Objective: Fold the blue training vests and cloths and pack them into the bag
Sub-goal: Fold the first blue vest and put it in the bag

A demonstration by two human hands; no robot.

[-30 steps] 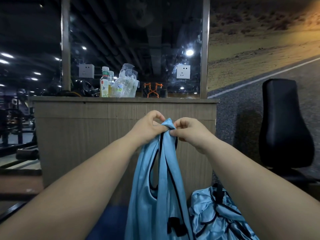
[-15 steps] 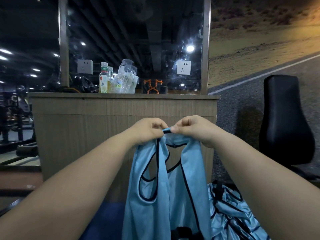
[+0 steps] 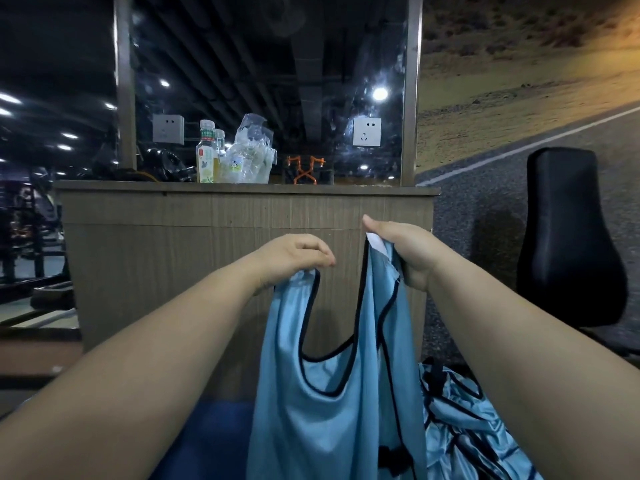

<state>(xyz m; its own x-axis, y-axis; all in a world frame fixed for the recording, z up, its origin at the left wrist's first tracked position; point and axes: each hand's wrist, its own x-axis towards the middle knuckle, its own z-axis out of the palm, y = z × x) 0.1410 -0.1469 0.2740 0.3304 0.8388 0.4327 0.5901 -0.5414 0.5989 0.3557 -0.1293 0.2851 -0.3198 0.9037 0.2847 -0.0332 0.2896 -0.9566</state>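
Observation:
A light blue training vest (image 3: 322, 420) with black trim hangs in front of me, its neck opening spread wide. My left hand (image 3: 294, 256) grips the vest's left shoulder strap. My right hand (image 3: 403, 249) pinches the right shoulder strap, where a white label shows, and is held slightly higher. A crumpled heap of more blue vests (image 3: 464, 431) lies low at the right, behind the hanging one. No bag is in view.
A wooden counter (image 3: 242, 237) stands straight ahead, carrying drink bottles (image 3: 206, 154) and clear plastic wrapping (image 3: 251, 154) below a glass panel. A black padded chair (image 3: 568, 237) is at the right. A dark blue surface (image 3: 211, 441) lies below my arms.
My hands have moved apart, each keeping one shoulder strap, so the vest has opened from a bunched strip into a spread neck opening. The right hand rose a little.

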